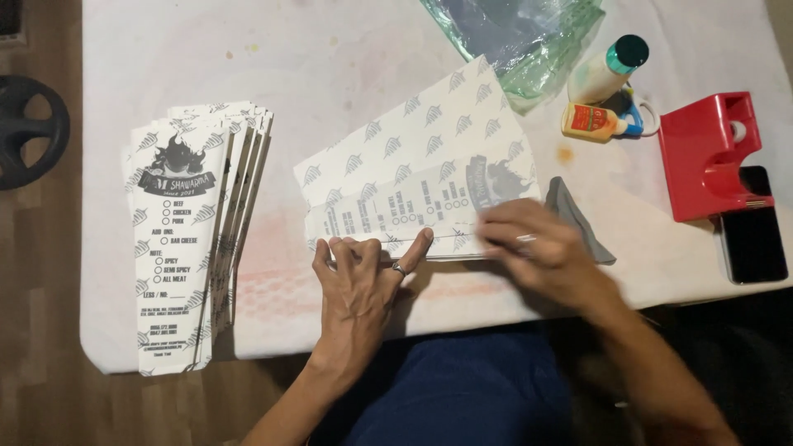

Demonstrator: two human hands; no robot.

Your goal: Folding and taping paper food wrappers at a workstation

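A white printed paper sheet, partly folded, lies in the middle of the white table. My left hand presses flat on its near folded edge, fingers spread, a ring on one finger. My right hand rests on the right end of the same fold, blurred, fingers curled down onto the paper. To the left lies a fanned stack of finished narrow printed paper sleeves.
A clear green plastic bag lies at the back. Two glue bottles stand at the right beside a red tape dispenser and a dark phone. A grey cloth lies by my right hand.
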